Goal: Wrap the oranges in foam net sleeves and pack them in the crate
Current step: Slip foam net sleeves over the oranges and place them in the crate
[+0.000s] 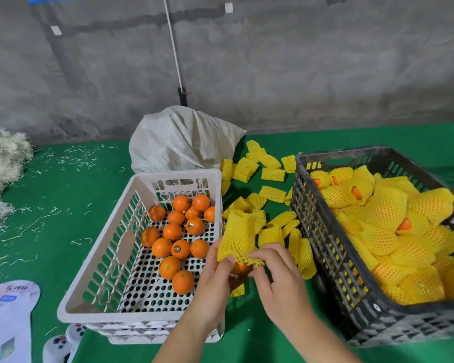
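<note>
My left hand cups an orange from below while its thumb pinches the lower rim of a yellow foam net sleeve. My right hand pinches the same rim on the other side, stretching the sleeve's mouth over the orange, which is mostly hidden. A white perforated basket at centre left holds several bare oranges. The dark grey crate on the right is filled with several sleeved oranges.
Loose flat yellow sleeves lie on the green table cover between basket and crate. A white woven sack stands behind the basket. Pale straw-like shreds pile at far left. Printed cards lie at the bottom left.
</note>
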Tool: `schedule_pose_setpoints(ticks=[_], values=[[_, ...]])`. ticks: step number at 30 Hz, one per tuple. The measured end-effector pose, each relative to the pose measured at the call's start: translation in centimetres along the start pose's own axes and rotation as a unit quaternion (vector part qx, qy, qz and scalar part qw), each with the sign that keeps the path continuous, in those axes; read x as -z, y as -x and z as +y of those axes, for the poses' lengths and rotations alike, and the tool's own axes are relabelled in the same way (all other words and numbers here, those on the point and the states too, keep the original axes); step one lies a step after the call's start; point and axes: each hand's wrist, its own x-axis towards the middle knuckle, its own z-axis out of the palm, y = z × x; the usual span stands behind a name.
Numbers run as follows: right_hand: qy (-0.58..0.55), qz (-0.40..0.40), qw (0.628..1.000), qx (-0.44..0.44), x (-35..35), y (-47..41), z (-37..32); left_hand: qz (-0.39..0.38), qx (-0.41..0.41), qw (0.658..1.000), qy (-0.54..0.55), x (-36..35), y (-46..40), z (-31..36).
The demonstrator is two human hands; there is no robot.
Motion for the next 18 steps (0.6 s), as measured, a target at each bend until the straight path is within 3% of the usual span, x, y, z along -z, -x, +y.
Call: schedule_pose_setpoints(ticks=[2,4,8,16,18], values=[[0.029,-0.004,0.999,0.033,-0.1,0.4,0.2,0.028,0.003,0.999,0.027,0.3,-0.1,-0.1],[0.01,-0.01,1.0,0.001,-0.6,0.7,0.1,0.022,0.005,0.999,0.036,0.7,-0.1,-0.2],[0.007,0.002,0.997,-0.072,-1.3,0.9,-0.2,-0.036,-0.021,0.997,-0.058,1.2,0.2,-0.7],[-0.004,0.028,1.0,-0.013,-0.5,0.7,-1.9,0.046,-0.052,0.997,-0.037,0.2,-0.3,-0.5],[-0.035,0.044,0.997,-0.06,-1.1,0.8,-1.9,0.049,-0.042,0.997,-0.051,-0.1,-0.7,-0.4]])
